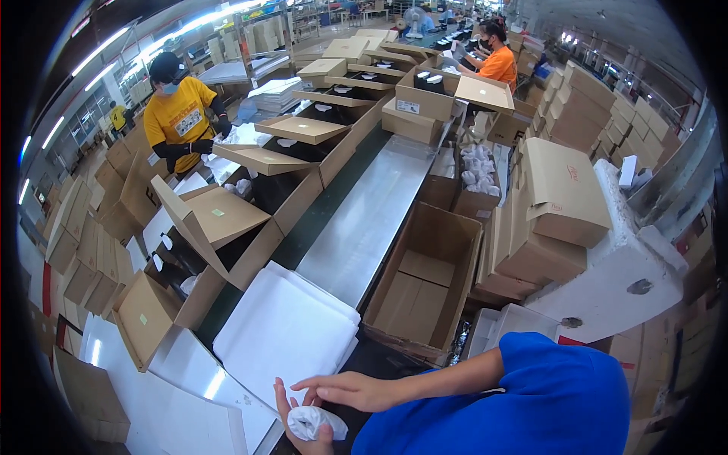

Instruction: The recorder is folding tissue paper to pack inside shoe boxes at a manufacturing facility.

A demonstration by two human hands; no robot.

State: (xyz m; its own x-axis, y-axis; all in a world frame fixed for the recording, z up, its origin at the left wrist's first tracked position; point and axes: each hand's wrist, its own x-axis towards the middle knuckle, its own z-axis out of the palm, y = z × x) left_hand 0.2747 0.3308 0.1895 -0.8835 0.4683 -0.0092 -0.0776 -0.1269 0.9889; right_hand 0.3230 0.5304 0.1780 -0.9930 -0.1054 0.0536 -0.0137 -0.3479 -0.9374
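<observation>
Left hand (305, 443): fingers around a white wad (317, 423)
Right hand (353, 390): fingertips close to the wad
White sheets (287, 326): stacked beyond the fingers
Brown carton (425, 277): beyond fingers, rightward

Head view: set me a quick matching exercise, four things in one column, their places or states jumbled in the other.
1. white wad
2. white sheets
3. large carton
4. fan

A. open-topped, right of the metal strip
B. in the left hand
C. far background
D. stacked flat at the metal strip's near end

Pairs: 1-B, 2-D, 3-A, 4-C
</observation>
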